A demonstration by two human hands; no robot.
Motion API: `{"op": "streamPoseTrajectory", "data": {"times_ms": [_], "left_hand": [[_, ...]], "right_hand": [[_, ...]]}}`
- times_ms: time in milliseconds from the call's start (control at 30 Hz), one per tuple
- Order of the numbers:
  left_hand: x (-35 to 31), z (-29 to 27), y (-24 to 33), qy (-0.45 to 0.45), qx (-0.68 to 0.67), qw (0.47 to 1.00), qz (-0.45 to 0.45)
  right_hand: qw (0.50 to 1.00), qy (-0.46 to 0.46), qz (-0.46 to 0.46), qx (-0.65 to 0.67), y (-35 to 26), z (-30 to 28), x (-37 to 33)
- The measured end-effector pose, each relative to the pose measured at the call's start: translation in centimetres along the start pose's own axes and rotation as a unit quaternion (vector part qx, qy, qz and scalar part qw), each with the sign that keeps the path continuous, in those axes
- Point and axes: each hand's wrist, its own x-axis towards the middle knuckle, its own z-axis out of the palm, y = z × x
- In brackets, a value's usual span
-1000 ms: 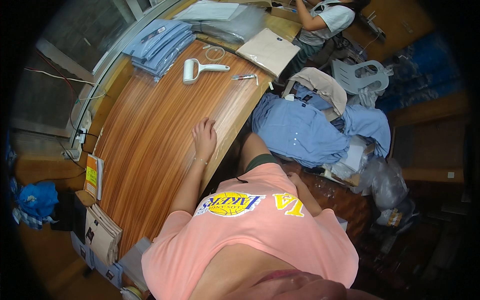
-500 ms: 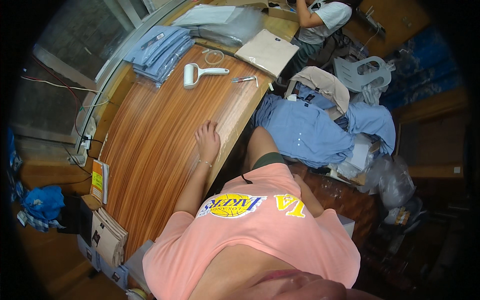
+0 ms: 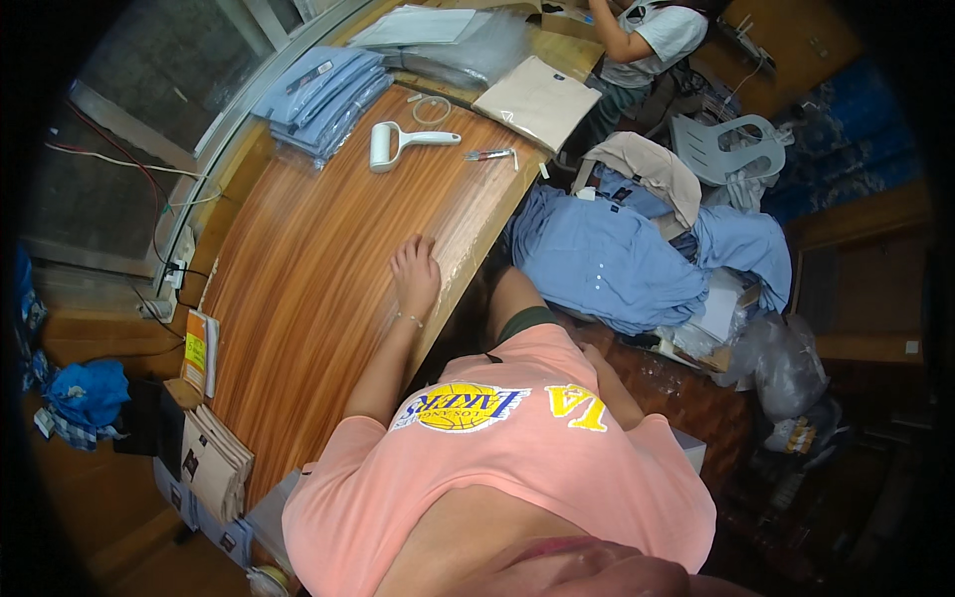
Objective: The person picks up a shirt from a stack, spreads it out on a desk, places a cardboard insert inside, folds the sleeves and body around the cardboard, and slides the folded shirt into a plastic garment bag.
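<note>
My left hand (image 3: pixel 416 274) lies flat on the striped wooden table (image 3: pixel 298 289) near its edge, fingers stretched out and holding nothing. Beside my right thigh, my right hand (image 3: pixel 594 353) shows only in small part; its fingers are hidden behind my shirt and arm. Beyond my left hand, a white lint roller (image 3: pixel 406 145) rests on the tabletop. Near it lie a clear tape ring (image 3: pixel 431 110) and a small slim tool with a reddish part (image 3: pixel 489 155), whose kind I cannot make out. A folded beige shirt (image 3: pixel 537 102) sits at the far table corner.
Bagged blue shirts (image 3: pixel 328 104) are stacked by the window, next to clear plastic bags (image 3: pixel 477 55). Loose blue shirts (image 3: pixel 607 259) are heaped to the right, before a grey plastic chair (image 3: pixel 731 149). Folded beige garments (image 3: pixel 214 463) stand at the near left. Another person (image 3: pixel 657 45) is at the far end.
The whole view has shifted very slightly. My left hand stays flat on the table, and the things on the tabletop keep their places.
</note>
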Motion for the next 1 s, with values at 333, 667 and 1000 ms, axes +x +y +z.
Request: {"op": "streamPoseTrajectory", "data": {"times_ms": [333,667,1000], "left_hand": [[-0.1,0.1,0.3,0.001,0.000,1.000,0.006],[-0.1,0.2,0.3,0.007,0.003,1.000,0.004],[-0.1,0.1,0.0,-0.004,0.004,1.000,0.005]], "right_hand": [[1.000,0.007,-0.003,-0.001,-0.1,0.3,0.3],[1.000,-0.003,-0.010,-0.016,-0.2,0.1,0.8],[0.999,-0.003,-0.021,-0.024,-1.1,0.0,1.8]]}}
